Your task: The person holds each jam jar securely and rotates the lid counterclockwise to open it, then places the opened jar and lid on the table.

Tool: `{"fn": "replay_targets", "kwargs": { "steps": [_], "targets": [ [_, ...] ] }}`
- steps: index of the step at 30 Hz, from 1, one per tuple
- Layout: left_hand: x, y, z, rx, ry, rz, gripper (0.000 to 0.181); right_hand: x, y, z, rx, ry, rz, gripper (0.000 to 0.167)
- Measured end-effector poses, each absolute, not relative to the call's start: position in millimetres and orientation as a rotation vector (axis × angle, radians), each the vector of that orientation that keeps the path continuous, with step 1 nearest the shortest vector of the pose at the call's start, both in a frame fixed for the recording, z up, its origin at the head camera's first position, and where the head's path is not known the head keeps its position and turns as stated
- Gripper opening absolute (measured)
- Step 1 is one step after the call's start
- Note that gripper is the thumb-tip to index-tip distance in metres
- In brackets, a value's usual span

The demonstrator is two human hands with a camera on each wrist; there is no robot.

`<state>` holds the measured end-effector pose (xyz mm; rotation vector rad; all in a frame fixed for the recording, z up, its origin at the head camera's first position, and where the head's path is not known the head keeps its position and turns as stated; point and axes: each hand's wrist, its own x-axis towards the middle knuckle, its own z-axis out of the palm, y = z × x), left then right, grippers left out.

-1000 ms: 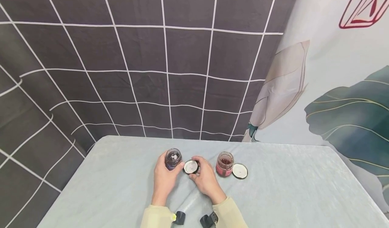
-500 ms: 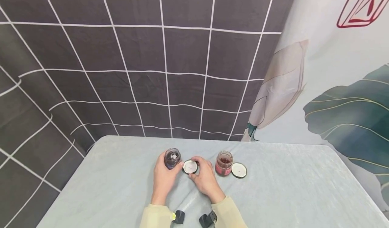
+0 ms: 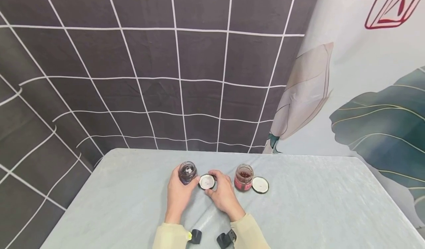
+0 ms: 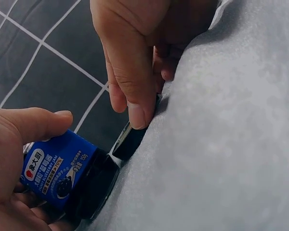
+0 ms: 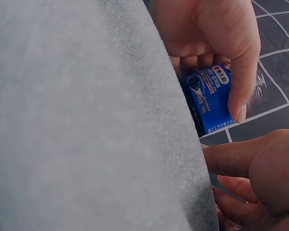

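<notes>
My left hand [image 3: 177,194] grips an open glass jar of blueberry jam [image 3: 187,171], which stands upright on the table with dark jam inside. Its blue label [image 4: 58,166] shows in the left wrist view, and the thumb lies along the jar's side. Just right of the jar, a round lid [image 3: 207,182] lies with its white inside up. The right hand [image 3: 225,195] pinches this lid by its edge between thumb and fingers. In the right wrist view the blueberry jam jar [image 5: 212,96] is partly covered by the left hand [image 5: 221,29], and the lid is hidden.
To the right of the hands stands an open jar [image 3: 243,184] with a pink-red label and reddish contents. A second lid [image 3: 260,185] lies white side up beside it. The pale cloth-covered table [image 3: 318,201] ends at a dark gridded curtain [image 3: 159,53].
</notes>
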<state>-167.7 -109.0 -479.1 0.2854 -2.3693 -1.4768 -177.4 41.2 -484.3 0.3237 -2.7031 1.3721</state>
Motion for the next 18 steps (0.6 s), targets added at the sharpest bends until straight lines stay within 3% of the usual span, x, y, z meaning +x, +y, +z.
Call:
{"fn": "replay_targets", "kwargs": {
  "steps": [18],
  "targets": [
    [-166.4,-113.8,-470.5,0.295,-2.366,-1.545,0.087,-175.0,39.6,-474.8,0.408,-2.652,1.31,0.046]
  ]
}}
